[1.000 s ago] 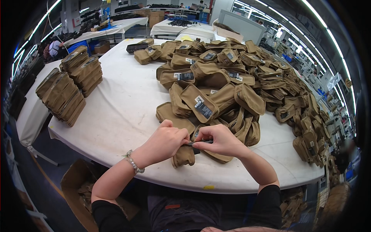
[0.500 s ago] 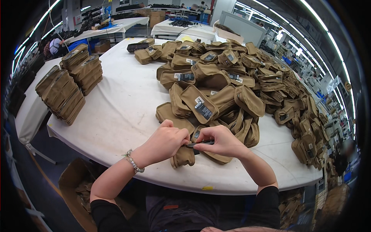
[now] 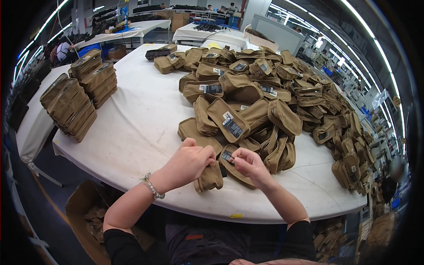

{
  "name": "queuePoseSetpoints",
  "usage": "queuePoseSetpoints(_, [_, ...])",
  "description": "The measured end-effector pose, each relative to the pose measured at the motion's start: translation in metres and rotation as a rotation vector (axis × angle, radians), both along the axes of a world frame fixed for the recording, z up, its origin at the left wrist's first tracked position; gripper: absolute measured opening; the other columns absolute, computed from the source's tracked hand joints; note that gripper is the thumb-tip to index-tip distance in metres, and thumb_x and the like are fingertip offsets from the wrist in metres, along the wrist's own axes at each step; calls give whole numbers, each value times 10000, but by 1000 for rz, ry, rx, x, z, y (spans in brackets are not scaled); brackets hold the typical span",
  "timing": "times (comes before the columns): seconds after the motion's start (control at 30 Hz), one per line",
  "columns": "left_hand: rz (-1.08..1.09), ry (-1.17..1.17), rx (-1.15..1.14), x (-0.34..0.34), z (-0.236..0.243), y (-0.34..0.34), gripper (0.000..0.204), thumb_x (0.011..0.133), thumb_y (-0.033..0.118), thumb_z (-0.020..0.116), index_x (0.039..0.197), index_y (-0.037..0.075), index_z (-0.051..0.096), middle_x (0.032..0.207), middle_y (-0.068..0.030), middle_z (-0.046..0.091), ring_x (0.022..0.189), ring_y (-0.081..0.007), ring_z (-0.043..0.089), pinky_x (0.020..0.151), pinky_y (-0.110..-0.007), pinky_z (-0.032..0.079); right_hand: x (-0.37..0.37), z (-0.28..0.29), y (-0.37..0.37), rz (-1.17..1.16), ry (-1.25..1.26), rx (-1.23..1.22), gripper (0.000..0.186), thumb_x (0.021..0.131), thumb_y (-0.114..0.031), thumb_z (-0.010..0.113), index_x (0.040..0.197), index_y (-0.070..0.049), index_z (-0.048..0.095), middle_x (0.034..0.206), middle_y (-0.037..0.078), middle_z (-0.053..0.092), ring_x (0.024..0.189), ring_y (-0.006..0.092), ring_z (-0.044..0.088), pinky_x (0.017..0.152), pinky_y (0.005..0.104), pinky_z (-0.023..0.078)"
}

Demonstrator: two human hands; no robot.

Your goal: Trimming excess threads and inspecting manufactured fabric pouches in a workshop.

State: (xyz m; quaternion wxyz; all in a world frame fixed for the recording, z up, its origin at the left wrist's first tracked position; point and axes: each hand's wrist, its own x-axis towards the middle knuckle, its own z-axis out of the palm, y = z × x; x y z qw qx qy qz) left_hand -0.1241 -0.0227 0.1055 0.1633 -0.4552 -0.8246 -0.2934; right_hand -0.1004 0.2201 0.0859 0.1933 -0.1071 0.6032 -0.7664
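Note:
My left hand [image 3: 191, 162], with a beaded bracelet on its wrist, is closed on the upper end of a small tan fabric pouch [image 3: 209, 178] near the table's front edge. Its fingertips are bent in and partly hidden. To the right of it, my right hand [image 3: 250, 166] is raised slightly apart from the pouch, thumb and fingers pinched together. What that pinch holds, if anything, is too small and hidden to make out. Beneath the right hand lies another tan pouch [image 3: 238, 176] with a dark printed label.
A large heap of tan pouches [image 3: 256, 110] covers the table [image 3: 145, 128] from middle to right. Neat stacks of pouches [image 3: 73, 110] stand at the left. An open cardboard box [image 3: 81, 212] sits below the front left edge. Further tables and people are in the background.
My right hand has moved a little right, away from the left hand. The slim dark item seen between its fingers before no longer shows clearly. My left hand stays on the pouch.

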Motion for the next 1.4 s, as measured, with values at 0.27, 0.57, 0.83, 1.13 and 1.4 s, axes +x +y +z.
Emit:
queuePoseSetpoints(0.27, [104,-127,68,9,-3,-3,26,889,90,604,883,76,625,758,-30,682,650,-202,605,865,-320,360,48,-24,-52,-286,84,-35,270,847,-71,727,1071,22,607,686,-102,439,596,-18,350,567,163,330])
queuePoseSetpoints(0.57, [-372,-262,-63,33,32,-43,146,771,309,763,713,189,702,1288,-21,597,1260,-272,414,1007,-390,246,56,-42,-49,-396,136,-92,193,869,-61,680,1035,26,632,773,-41,596,667,-8,505,607,158,397])
queuePoseSetpoints(0.83, [-328,-308,31,37,26,-33,260,732,324,804,914,171,698,1263,-20,597,1192,-216,498,988,-370,284,61,-42,-39,-344,130,-176,176,852,-37,665,1012,30,633,809,-22,616,716,20,550,668,181,454])
queuePoseSetpoints(1.13, [-129,65,-99,40,10,-15,638,714,518,757,1155,75,634,1127,-45,650,992,-170,617,944,-356,363,59,-46,-21,-180,180,-109,148,838,-36,650,968,34,638,739,-73,492,619,-3,376,541,182,288])
queuePoseSetpoints(1.4, [-78,73,-178,49,7,-9,677,708,567,736,1128,47,634,1049,-37,654,928,-151,623,902,-360,366,58,-51,-16,-147,183,-94,124,833,-35,629,941,25,641,716,-81,460,616,-5,346,543,185,271])
